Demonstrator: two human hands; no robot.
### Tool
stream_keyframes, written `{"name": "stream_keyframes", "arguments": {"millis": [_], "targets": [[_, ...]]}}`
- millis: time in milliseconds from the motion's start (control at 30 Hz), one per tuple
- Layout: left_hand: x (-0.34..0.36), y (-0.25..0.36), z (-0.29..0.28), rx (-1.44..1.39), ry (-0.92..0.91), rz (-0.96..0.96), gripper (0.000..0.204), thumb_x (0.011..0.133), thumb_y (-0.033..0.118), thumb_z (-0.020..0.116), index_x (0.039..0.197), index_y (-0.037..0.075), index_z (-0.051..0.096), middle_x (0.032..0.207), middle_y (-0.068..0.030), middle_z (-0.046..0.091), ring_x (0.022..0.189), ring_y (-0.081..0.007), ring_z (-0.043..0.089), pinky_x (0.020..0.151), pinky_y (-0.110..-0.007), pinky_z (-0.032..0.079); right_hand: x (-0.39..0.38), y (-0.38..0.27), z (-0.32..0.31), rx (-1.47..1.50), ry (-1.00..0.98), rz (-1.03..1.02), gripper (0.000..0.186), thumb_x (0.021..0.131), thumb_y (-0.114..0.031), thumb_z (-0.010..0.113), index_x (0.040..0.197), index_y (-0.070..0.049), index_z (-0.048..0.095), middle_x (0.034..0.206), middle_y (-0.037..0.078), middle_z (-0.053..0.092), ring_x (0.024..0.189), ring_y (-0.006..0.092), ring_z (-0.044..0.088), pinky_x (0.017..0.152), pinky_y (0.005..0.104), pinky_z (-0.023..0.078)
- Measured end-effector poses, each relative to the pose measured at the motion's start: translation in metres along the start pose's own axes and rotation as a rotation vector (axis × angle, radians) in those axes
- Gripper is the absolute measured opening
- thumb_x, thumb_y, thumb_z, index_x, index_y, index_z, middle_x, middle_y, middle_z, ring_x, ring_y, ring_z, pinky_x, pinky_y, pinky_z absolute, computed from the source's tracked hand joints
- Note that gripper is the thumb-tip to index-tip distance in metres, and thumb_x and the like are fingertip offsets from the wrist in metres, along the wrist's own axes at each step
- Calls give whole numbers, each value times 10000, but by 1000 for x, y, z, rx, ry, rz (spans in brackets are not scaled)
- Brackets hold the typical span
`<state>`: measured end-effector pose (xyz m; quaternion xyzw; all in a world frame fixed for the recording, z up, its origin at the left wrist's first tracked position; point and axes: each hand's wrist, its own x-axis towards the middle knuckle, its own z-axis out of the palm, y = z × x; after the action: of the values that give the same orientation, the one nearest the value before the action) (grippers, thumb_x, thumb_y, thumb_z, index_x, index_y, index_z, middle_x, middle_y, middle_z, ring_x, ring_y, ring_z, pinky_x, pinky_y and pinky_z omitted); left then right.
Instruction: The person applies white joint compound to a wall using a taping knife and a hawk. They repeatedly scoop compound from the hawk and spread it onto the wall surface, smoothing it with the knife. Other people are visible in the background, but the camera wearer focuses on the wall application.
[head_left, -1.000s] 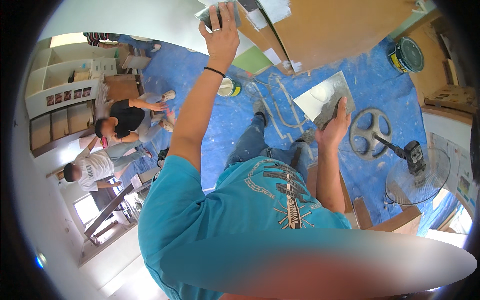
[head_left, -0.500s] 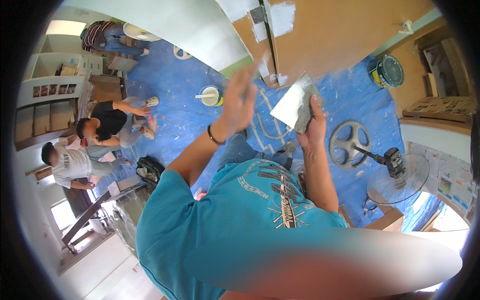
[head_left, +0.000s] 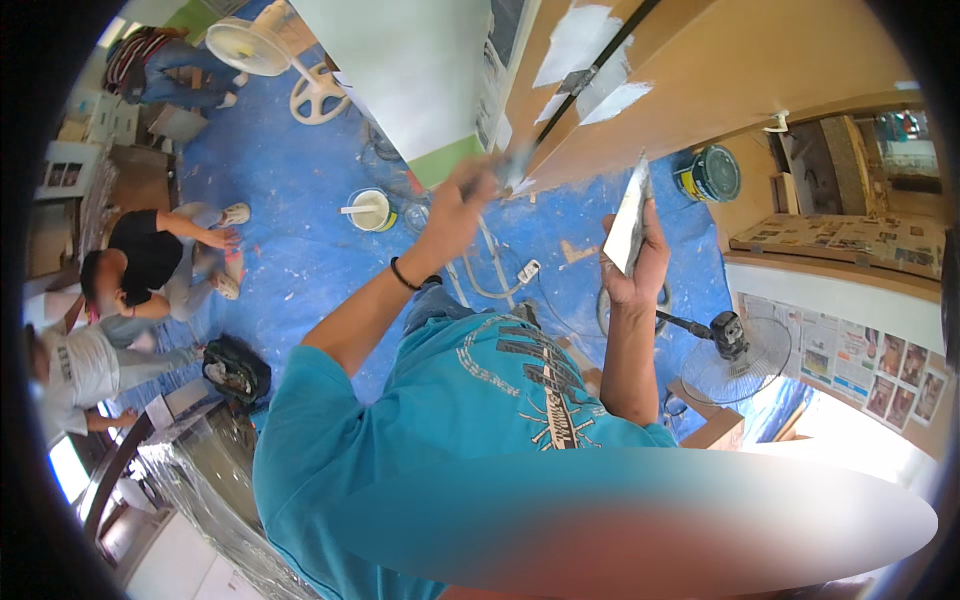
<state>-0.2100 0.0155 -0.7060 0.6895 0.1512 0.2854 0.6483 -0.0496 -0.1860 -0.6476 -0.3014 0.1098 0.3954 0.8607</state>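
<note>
My left hand [head_left: 462, 212] is closed around a putty knife [head_left: 514, 162], blurred by motion. Its pale blade is close to the lower end of a brown wooden panel [head_left: 740, 80], beside a dark gap. White filler patches [head_left: 577, 45] lie on both sides of that gap. In my right hand [head_left: 640, 265] is a thin flat board [head_left: 627, 222] with a bright white face, tilted almost edge-on, fingers behind it and thumb along its side.
Blue sheeting [head_left: 300, 200] covers the floor. On it stand an open bucket [head_left: 372, 210] with a stick, a dark green pail [head_left: 712, 174], a black fan [head_left: 732, 340] and a white fan [head_left: 250, 48]. An extension socket [head_left: 529, 270] lies ahead. Several people [head_left: 140, 245] are at left.
My view has shifted, bringing more of the panel and its filler patches in. The board has turned from showing its broad face to nearly edge-on. My left hand stays raised by the panel.
</note>
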Motion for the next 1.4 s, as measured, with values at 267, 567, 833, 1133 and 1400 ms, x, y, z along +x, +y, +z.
{"name": "stream_keyframes", "arguments": {"millis": [267,567,833,1133,1400], "targets": [[81,-114,23,-1424,100,-426,296,995,144,670,1277,114,589,1224,-24,688,1204,-204,632,1116,-432,456,7,20,-12,39,53,-115,281,1056,-238,549,1213,-22,638,1041,109,743,827,234,733,698,346,632],[106,-100,43,-1505,-10,-527,302,1015,223,647,1290,108,598,1265,-31,681,1225,-198,621,1116,-424,446,-15,26,-33,67,114,-169,303,1053,-240,547,1238,-19,639,1105,119,746,937,251,754,810,403,645],[127,-19,36,-1428,-134,-414,254,1017,189,651,1254,99,636,1233,-30,693,1201,-176,628,1095,-398,456,-19,25,-34,86,48,-222,307,1050,-242,551,1248,-22,631,1113,115,743,956,250,751,802,411,645],[124,78,39,-1092,-162,-118,277,996,116,672,1252,9,659,1223,-43,681,1151,-174,628,959,-324,512,-24,9,-36,111,38,-248,301,1042,-224,567,1251,-13,616,1110,117,739,958,247,750,800,392,653],[19,96,56,192,-504,717,493,847,-52,649,1312,107,684,1389,-94,623,1215,-276,596,1015,-399,467,-38,8,-28,138,-12,-122,336,1045,-254,552,1267,-7,596,1134,144,723,967,262,743,807,398,645]]}}
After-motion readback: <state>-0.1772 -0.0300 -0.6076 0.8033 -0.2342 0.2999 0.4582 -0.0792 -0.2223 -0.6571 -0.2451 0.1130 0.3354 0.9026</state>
